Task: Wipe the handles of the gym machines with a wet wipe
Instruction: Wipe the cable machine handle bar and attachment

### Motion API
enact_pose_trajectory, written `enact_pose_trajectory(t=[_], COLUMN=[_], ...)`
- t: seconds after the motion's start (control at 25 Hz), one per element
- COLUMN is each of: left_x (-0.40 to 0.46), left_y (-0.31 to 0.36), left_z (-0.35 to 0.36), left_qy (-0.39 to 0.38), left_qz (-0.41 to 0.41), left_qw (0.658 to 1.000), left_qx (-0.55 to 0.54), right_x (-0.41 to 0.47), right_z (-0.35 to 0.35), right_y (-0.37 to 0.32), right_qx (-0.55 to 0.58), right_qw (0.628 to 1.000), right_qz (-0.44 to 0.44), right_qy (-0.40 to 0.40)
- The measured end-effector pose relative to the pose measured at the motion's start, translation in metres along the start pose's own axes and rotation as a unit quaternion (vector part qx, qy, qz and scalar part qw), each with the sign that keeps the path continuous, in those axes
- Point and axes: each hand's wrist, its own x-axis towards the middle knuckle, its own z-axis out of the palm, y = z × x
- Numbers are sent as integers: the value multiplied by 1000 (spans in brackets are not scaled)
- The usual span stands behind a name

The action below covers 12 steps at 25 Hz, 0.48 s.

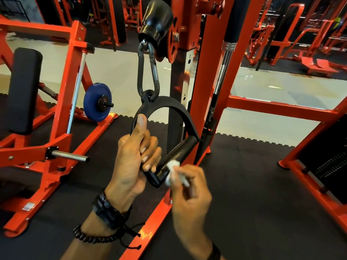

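Left hand (134, 158) clamped round black D-shaped handle (180, 151), thumb up; right hand (189, 186) pinching crumpled white wipe (171, 172) against smooth grip bar.

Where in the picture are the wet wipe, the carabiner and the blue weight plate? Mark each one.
wet wipe (171, 166): head view, bunched end against the grip.
carabiner (148, 72): head view, gap inside its loop.
blue weight plate (92, 107): head view, left face.

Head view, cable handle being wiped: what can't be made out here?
- Left end of the grip: hidden by the left hand.
- Wet wipe: blurred and half covered by the right hand, so its size is unclear.
- Grip underside: faces away from the camera.
- Cable above the black stopper: cut off by the top edge.
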Motion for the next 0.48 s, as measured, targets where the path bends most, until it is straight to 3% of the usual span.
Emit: enact_pose_trajectory(t=[0.08, 0.2, 0.32, 0.4, 0.48], left_x=[1, 3, 4, 5, 5], left_y=[2, 2, 1, 2, 2], left_z=[-4, -8, -9, -9, -10], left_qy=[1, -4, -20, -29, -32], left_qz=[0, 0, -3, -7, -9], left_qw=[1000, 1000, 1000, 1000, 999], left_qx=[10, 10, -1, -9, -11], right_x=[-13, 14, 43, 58, 70], right_z=[-6, -26, -36, -34, -30], right_y=[-4, 16, 35, 40, 39], right_qx=[40, 161, 309, 396, 436], right_qw=[999, 954, 851, 789, 758], right_qz=[27, 250, 407, 420, 412], right_qy=[-25, 41, -120, -208, -257])
